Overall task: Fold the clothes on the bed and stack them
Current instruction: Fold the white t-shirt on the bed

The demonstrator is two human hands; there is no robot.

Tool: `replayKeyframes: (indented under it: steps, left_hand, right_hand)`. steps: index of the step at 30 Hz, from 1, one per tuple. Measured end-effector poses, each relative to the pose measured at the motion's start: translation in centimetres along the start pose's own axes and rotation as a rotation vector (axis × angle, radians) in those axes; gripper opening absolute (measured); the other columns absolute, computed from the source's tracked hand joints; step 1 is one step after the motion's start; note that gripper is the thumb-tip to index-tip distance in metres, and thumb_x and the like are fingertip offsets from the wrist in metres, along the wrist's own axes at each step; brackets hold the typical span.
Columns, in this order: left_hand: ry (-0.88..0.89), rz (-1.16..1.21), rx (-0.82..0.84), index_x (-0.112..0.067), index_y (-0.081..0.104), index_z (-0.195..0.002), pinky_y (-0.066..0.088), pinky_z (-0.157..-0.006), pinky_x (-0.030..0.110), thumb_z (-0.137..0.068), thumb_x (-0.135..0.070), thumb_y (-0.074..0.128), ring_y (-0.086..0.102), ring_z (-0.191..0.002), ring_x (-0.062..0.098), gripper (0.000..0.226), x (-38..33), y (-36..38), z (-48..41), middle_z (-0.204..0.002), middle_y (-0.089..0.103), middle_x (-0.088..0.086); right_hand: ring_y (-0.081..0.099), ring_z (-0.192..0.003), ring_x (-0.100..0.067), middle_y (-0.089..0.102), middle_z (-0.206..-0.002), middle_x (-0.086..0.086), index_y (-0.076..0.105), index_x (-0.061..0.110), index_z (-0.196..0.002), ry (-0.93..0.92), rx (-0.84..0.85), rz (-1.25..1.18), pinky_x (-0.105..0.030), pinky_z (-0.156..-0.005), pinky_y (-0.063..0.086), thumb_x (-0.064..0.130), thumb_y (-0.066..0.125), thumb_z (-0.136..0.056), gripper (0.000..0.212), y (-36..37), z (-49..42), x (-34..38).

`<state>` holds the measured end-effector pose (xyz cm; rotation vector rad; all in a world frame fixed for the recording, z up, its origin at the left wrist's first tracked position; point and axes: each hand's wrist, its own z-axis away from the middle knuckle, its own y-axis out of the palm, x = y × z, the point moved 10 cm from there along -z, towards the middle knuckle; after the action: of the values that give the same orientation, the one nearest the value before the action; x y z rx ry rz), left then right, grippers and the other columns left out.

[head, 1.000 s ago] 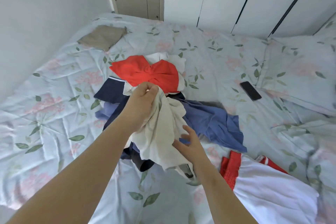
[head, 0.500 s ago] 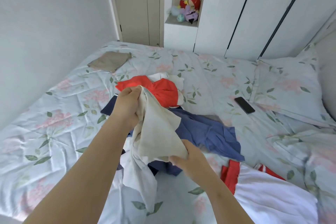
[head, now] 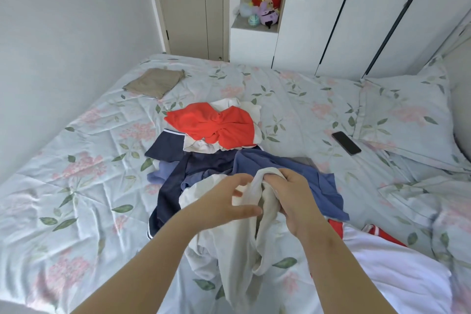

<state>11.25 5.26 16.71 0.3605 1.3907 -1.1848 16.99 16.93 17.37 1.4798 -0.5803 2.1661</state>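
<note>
A cream-white garment [head: 242, 257] hangs bunched in front of me over the bed [head: 76, 186]. My right hand [head: 293, 199] is closed on its top edge. My left hand [head: 224, 201] touches the same cloth just to the left, fingers loosely spread against it. Behind the hands lies a heap of unfolded clothes: a red top [head: 214, 125] over white cloth, a navy piece [head: 175, 176] and a blue piece [head: 316, 186]. A folded tan garment [head: 153, 81] rests at the bed's far left corner.
A white garment with red trim [head: 392, 273] lies at the near right. A black phone [head: 346, 143] sits beside the pillow [head: 407, 115] on the right. A wall runs along the left; wardrobe doors and a shelf with plush toys [head: 265, 10] stand behind the bed.
Both hands came together lower and nearer to me. The right hand now grips the garment's top edge, and the left hand has let go of its raised hold and rests against the cloth.
</note>
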Motion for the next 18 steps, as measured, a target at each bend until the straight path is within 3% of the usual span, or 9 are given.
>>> replayKeyframes:
  steps: [2,4,6,10,14,16,18]
  left_hand:
    - [0.033,-0.059,-0.107,-0.037,0.048,-0.119,0.047,-0.082,0.019,-0.086,-0.035,0.066,0.055,-0.104,0.001,0.038,-0.1,-0.4,-0.7,-0.12,0.053,-0.018]
    - [0.064,-0.12,-0.196,-0.025,0.057,-0.11,0.046,-0.079,0.021,-0.093,-0.029,0.057,0.06,-0.093,0.005,0.018,-0.5,-1.4,-1.2,-0.108,0.062,-0.011]
    - [0.07,-0.108,-0.229,-0.013,0.061,-0.098,0.043,-0.075,0.024,-0.095,-0.026,0.053,0.057,-0.08,0.012,0.015,-0.4,-2.6,-1.7,-0.091,0.063,-0.003]
    - [-0.061,0.447,-0.127,-0.008,0.057,-0.092,0.052,-0.079,0.035,-0.099,-0.015,0.047,0.056,-0.079,0.015,0.014,1.1,-3.4,-2.3,-0.086,0.058,0.005]
    - [-0.148,0.833,-0.152,-0.011,0.058,-0.09,0.051,-0.063,0.026,-0.1,-0.013,0.042,0.057,-0.071,0.015,0.019,1.7,-4.9,-2.4,-0.082,0.063,0.007]
    - [-0.122,0.841,-0.198,-0.013,0.058,-0.087,0.05,-0.064,0.024,-0.099,-0.013,0.045,0.057,-0.072,0.016,0.017,1.3,-6.3,-2.3,-0.078,0.065,0.003]
    - [-0.057,0.566,-0.182,-0.019,0.06,-0.09,0.047,-0.071,0.023,-0.091,-0.019,0.061,0.055,-0.079,0.014,0.001,0.5,-7.6,-2.0,-0.09,0.062,0.001]
  right_hand:
    - [0.044,-0.067,-0.022,0.048,-0.074,-0.009,0.058,0.008,-0.079,-0.018,0.001,-0.001,-0.031,-0.058,0.036,0.01,0.054,-0.086,0.009,0.1,0.1,1.0]
    - [0.047,-0.07,-0.02,0.053,-0.076,-0.008,0.061,0.008,-0.081,-0.044,0.007,-0.006,-0.031,-0.061,0.038,0.01,0.053,-0.088,0.011,0.2,0.2,2.0]
    - [0.051,-0.074,-0.018,0.058,-0.08,-0.006,0.065,0.012,-0.078,-0.058,0.007,-0.019,-0.032,-0.067,0.043,0.011,0.055,-0.088,0.014,0.2,0.0,2.7]
    - [0.058,-0.081,-0.017,0.066,-0.085,0.0,0.067,0.023,-0.08,-0.093,-0.035,-0.03,-0.032,-0.076,0.048,0.015,0.064,-0.085,0.01,-0.7,-0.6,3.4]
    - [0.059,-0.079,-0.01,0.064,-0.087,0.008,0.062,0.029,-0.087,-0.138,0.039,0.054,-0.023,-0.073,0.052,0.008,0.071,-0.081,0.023,-0.5,-0.5,3.4]
    - [0.057,-0.076,-0.007,0.062,-0.082,0.009,0.061,0.026,-0.087,-0.15,0.098,0.133,-0.012,-0.065,0.047,0.006,0.07,-0.082,0.022,0.2,-0.1,3.0]
    - [0.051,-0.07,-0.005,0.059,-0.074,0.008,0.063,0.023,-0.08,-0.172,0.034,0.182,-0.006,-0.059,0.04,0.008,0.065,-0.086,0.016,-0.3,-0.1,3.1]
